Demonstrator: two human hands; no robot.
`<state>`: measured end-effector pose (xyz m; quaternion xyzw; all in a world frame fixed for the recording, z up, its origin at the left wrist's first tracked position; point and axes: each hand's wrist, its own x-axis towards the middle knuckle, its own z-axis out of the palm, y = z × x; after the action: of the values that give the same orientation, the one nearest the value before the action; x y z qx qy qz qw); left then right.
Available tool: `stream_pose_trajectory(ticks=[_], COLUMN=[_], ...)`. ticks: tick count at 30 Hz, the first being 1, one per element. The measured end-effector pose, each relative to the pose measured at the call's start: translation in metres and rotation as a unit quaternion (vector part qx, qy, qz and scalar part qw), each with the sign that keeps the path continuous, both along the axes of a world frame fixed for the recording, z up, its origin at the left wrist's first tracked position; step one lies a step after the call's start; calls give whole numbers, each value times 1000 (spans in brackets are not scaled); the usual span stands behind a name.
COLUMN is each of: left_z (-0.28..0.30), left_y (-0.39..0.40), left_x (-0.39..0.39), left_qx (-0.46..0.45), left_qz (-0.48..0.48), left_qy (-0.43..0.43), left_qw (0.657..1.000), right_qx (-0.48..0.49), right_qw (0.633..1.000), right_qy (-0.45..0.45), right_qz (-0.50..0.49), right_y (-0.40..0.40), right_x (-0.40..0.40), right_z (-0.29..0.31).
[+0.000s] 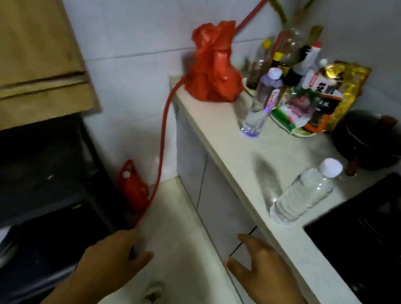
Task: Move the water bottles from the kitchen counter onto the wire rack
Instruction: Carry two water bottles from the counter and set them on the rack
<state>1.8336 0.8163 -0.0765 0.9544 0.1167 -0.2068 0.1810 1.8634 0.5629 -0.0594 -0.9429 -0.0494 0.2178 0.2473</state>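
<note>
white tiled wall (144, 36), pale floor (181, 228), dim

Two water bottles (302, 193) (262, 101) of clear, glossy plastic stand on a pale counter (225, 140) — smooth, faintly veined, perhaps stone. The red bag (215, 66) is thin crinkled plastic; the wall (139, 35) — glazed tile; the hob (376, 234) glossy black.

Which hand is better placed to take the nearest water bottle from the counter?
Right. The right hand is open, below the counter edge near the nearest bottle; the left hand is farther, beside the red cord.
</note>
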Motion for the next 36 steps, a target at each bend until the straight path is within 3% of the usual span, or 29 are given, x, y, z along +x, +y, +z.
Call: stream_pose_trajectory(ticks=[8,14,18,22,27,31,36], left_z=[10,0,0,4,4,1,14], left_y=[-31,-100,-120,-120,-111,-104,-89], left_x=[164,204,220,245,276,309,370], left_qx=[-5,-92,-97,-110,-101,-103,-93], left_qz=[-301,-393,-406,-393,-386,-395,-377], left_qy=[-49,-22,-9,-15,-30,-38,-93], left_qw=[952,915,909,913,917,912,917], right_qx=[-11,5,19,105,192,192,183], right_qw=[963,915,896,873,810,773,768], right_qy=[38,-16,-83,-141,-206,-236,-244], right_qz=[-267,-403,-436,-455,-515,-557,-563], right_y=[-12,-24,-35,-37,-32,-27,-11], right_x=[10,18,46,75,105,126,161], right_z=[-5,-6,-12,-17,-18,-14,0])
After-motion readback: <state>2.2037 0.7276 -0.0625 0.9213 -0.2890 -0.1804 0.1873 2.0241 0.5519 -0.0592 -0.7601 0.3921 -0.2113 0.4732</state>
